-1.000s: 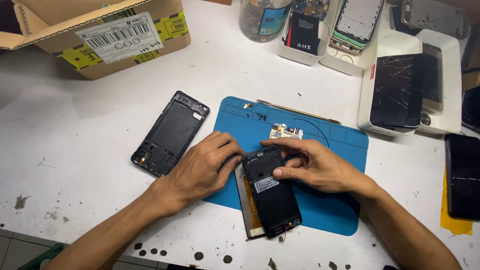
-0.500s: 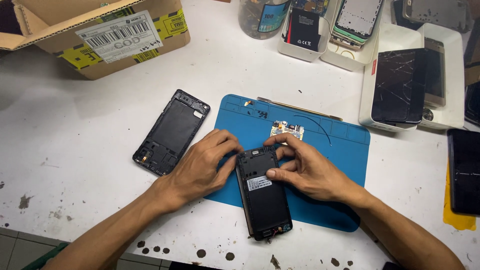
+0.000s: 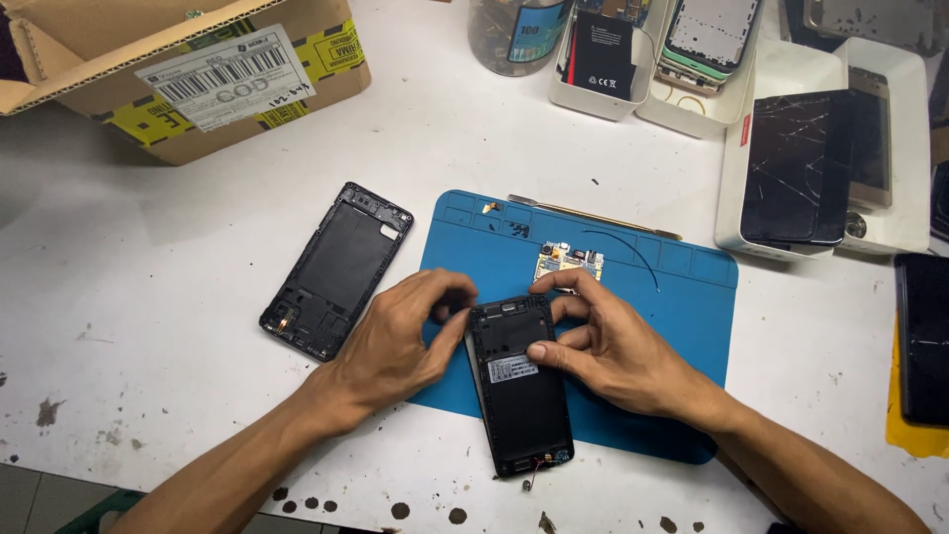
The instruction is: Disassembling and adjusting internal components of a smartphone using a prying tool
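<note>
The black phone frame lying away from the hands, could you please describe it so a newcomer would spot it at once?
Start at the blue rectangular work mat on the white table. Just off its left edge, on bare table, lies the black hollow phone frame, tilted. Unlike the black opened phone held by the left hand and right hand, nobody touches it.

Brown cardboard box (image 3: 198,79) with white label (image 3: 232,79) top left; cracked black screen (image 3: 796,168) right.

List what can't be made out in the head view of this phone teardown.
- Upper left edge of the opened phone: covered by the left hand.
- Circuit board on the blue mat: lower part hidden by the right hand; parts too small.
- Cardboard box: cut off by the top and left edges.
- Dark phone at right: cut by the frame edge.
</note>
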